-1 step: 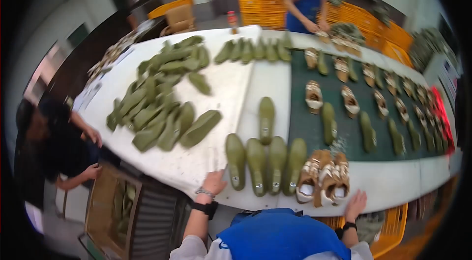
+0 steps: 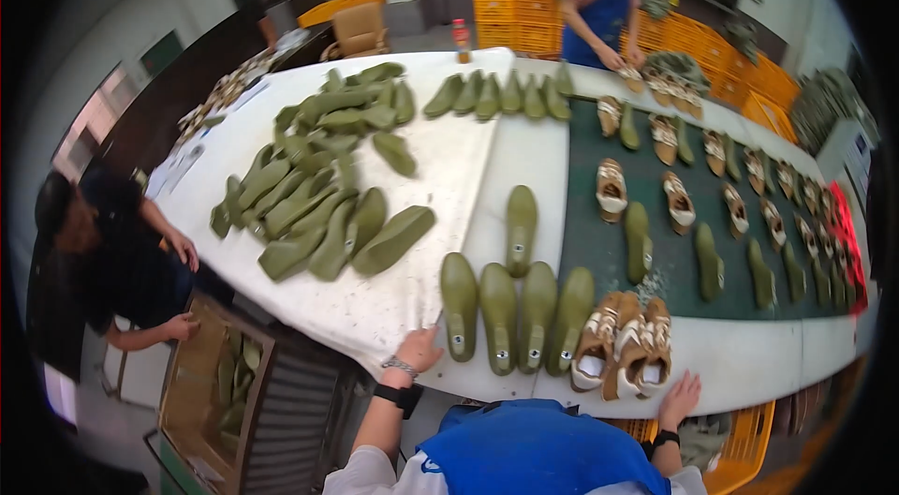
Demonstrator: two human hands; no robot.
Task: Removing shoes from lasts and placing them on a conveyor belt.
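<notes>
My left hand (image 2: 418, 350) rests on the near edge of the white table (image 2: 749, 354), open and holding nothing. Close to its fingers stands the leftmost of several olive-green shoe lasts (image 2: 459, 308) set in a row, sole sides showing, with a single last (image 2: 521, 231) just beyond them. To the right of that row, a cluster of brown-and-white shoes (image 2: 626, 345) sits at the table edge. My right hand (image 2: 681, 398) lies at the edge beside these shoes, empty, its fingers spread.
A heap of lasts (image 2: 318, 177) covers the table's left half. Shoes and lasts stand in rows on a green mat (image 2: 674, 294) at right, leading to a red-lit opening (image 2: 847, 242). People work at far right and left. A box of lasts (image 2: 192, 411) is at lower left.
The whole view has shifted slightly, so the table and its contents appear a little further right. Both my hands stay at the table edge, holding nothing.
</notes>
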